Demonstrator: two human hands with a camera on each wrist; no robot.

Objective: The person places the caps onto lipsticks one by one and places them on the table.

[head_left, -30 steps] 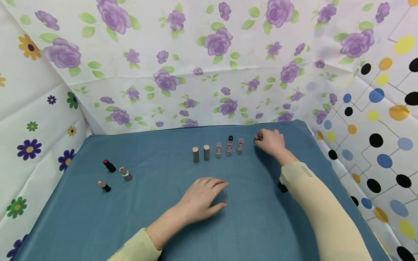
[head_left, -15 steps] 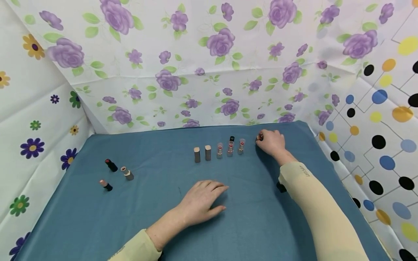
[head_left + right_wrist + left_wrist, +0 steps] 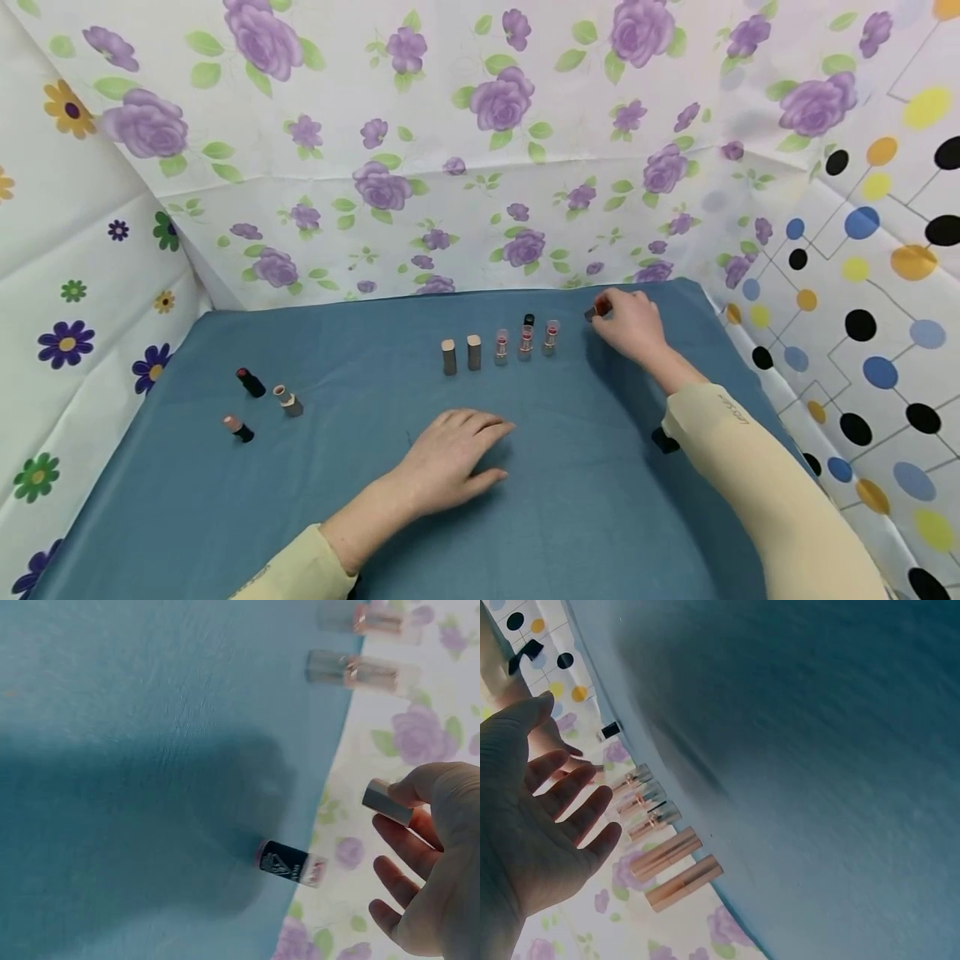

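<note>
My right hand (image 3: 632, 323) pinches a short grey lipstick tube (image 3: 385, 801) with a coppery end between thumb and fingertips, over the back right of the table. In the right wrist view a black lipstick (image 3: 282, 861) with a clear top stands close by; the hand hides it in the head view. Left of that hand are three clear lipsticks (image 3: 526, 342) in a row, one small black-topped item (image 3: 529, 320) behind them, and two taupe lipsticks (image 3: 474, 353). Over the middle of the cloth, my left hand (image 3: 447, 461) holds nothing, fingers relaxed and thumb apart.
On the left of the blue cloth (image 3: 337, 500) lie a black lipstick with a red tip (image 3: 251, 382), a black one with a pink tip (image 3: 238, 429) and a grey one (image 3: 288, 401). A floral sheet (image 3: 450, 217) hangs behind; a dotted sheet (image 3: 862, 333) hangs right.
My right hand has shifted slightly up and right, and its forearm has swung right, with the grey tube in its fingertips showing more. The left hand has drifted a little left.
</note>
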